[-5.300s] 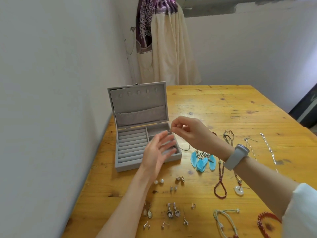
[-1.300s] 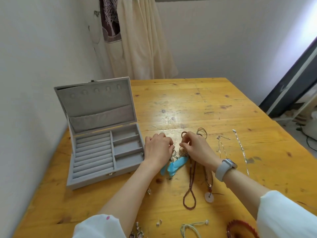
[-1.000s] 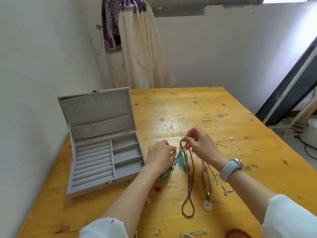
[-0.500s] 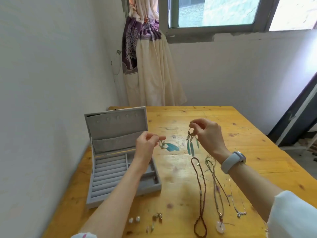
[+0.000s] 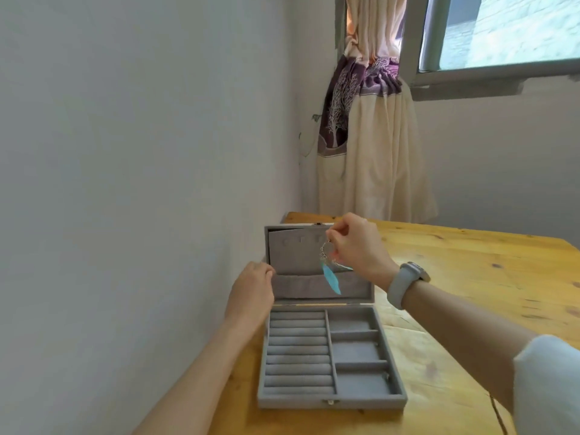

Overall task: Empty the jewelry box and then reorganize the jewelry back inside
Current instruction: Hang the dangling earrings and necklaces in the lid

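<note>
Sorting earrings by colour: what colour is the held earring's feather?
Turquoise blue feather, head view.

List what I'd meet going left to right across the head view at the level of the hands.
Bare wall → left hand at the lid's left edge → open lid of the jewelry box → feather earring → right hand pinching it → watch → wooden table.

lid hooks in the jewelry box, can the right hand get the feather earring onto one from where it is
Probably yes. The right hand pinches the feather earring right in front of the open lid, level with its row of hooks, with nothing between. The left hand sits at the lid's left edge.
</note>
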Action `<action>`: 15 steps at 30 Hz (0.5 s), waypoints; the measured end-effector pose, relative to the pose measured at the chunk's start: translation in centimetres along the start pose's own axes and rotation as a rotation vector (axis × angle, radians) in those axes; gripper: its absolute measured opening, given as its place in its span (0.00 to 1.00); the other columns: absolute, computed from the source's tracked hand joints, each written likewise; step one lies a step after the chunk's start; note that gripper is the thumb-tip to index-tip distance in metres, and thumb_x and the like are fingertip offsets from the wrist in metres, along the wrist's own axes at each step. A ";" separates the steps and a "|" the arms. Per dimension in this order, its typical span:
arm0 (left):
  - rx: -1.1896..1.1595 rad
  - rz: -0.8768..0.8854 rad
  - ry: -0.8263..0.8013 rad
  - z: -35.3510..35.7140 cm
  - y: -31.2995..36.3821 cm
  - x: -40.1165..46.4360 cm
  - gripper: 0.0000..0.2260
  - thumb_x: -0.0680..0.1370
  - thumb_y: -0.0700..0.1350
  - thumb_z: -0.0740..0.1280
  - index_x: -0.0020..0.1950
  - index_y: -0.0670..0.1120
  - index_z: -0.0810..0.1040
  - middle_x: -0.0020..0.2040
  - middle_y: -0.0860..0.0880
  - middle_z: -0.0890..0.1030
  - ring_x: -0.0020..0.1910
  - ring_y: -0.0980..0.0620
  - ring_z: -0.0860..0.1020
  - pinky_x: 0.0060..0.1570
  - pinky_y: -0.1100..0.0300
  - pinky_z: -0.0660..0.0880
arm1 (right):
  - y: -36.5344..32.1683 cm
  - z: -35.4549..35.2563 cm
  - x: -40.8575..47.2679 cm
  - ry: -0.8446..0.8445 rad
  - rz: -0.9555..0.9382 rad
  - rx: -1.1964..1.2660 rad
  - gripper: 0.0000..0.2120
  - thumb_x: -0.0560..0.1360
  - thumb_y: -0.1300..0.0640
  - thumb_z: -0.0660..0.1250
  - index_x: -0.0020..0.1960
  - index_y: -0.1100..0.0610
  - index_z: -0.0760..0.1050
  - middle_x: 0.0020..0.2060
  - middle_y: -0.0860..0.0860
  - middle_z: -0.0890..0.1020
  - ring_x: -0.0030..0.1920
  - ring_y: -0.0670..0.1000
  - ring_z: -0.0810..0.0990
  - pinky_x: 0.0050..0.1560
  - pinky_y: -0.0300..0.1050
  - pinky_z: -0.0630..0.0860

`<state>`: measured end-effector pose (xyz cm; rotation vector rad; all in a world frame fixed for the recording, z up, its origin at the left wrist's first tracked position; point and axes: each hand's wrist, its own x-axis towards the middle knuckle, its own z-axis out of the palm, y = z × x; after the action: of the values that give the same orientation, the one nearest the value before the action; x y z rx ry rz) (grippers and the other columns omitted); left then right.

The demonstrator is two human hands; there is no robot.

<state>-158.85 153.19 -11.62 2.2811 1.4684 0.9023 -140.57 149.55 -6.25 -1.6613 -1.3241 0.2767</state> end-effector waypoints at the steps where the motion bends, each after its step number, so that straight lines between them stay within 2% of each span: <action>1: 0.023 0.042 0.008 0.3 -0.3 0.1 0.12 0.81 0.40 0.54 0.57 0.43 0.75 0.54 0.47 0.75 0.47 0.57 0.70 0.47 0.68 0.66 | -0.2 0.6 0.4 0.012 0.007 0.047 0.06 0.75 0.61 0.63 0.39 0.57 0.71 0.31 0.52 0.78 0.26 0.45 0.78 0.32 0.39 0.75; 5: 0.140 0.257 0.033 1.8 -0.7 0.2 0.12 0.81 0.41 0.56 0.61 0.44 0.73 0.56 0.48 0.74 0.52 0.53 0.72 0.49 0.67 0.68 | -0.2 2.4 1.3 0.043 0.003 0.185 0.08 0.77 0.60 0.61 0.40 0.53 0.67 0.34 0.53 0.79 0.30 0.50 0.81 0.33 0.45 0.79; 7: 0.209 0.336 0.021 2.7 -1.1 0.4 0.13 0.80 0.41 0.58 0.64 0.43 0.72 0.56 0.47 0.75 0.54 0.52 0.72 0.53 0.64 0.70 | 0.2 3.1 1.3 0.028 -0.020 0.192 0.07 0.77 0.60 0.61 0.41 0.53 0.66 0.36 0.53 0.78 0.32 0.51 0.81 0.30 0.42 0.79; 8: 0.255 0.362 0.016 3.0 -1.2 0.5 0.13 0.79 0.40 0.60 0.62 0.43 0.74 0.54 0.47 0.76 0.53 0.51 0.73 0.52 0.62 0.71 | 0.4 3.3 1.2 0.011 -0.026 0.184 0.06 0.77 0.60 0.61 0.42 0.54 0.67 0.36 0.53 0.78 0.33 0.51 0.81 0.30 0.40 0.78; 10: 0.298 0.384 0.037 3.4 -1.5 0.5 0.10 0.73 0.36 0.69 0.54 0.41 0.79 0.46 0.45 0.77 0.44 0.51 0.75 0.43 0.61 0.76 | 1.1 3.7 1.1 -0.005 -0.032 0.133 0.05 0.77 0.60 0.61 0.43 0.54 0.67 0.37 0.53 0.78 0.35 0.51 0.81 0.32 0.41 0.80; 12: 0.252 0.399 0.102 3.7 -1.8 0.6 0.11 0.65 0.34 0.75 0.46 0.40 0.80 0.41 0.45 0.76 0.37 0.51 0.76 0.34 0.63 0.77 | 1.7 3.8 1.2 0.028 -0.072 0.065 0.06 0.76 0.61 0.62 0.42 0.54 0.67 0.37 0.54 0.78 0.36 0.54 0.81 0.37 0.49 0.80; 15: 0.252 0.434 0.162 3.8 -1.9 0.7 0.13 0.61 0.35 0.78 0.43 0.40 0.81 0.45 0.43 0.79 0.44 0.47 0.78 0.37 0.60 0.78 | 2.5 4.3 1.2 0.093 -0.193 -0.063 0.04 0.74 0.62 0.64 0.41 0.57 0.71 0.39 0.51 0.75 0.38 0.57 0.79 0.41 0.57 0.78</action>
<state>-157.59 154.97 -15.29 2.8439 1.2225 1.0915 -141.39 152.90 -9.98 -1.5651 -1.4223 0.0437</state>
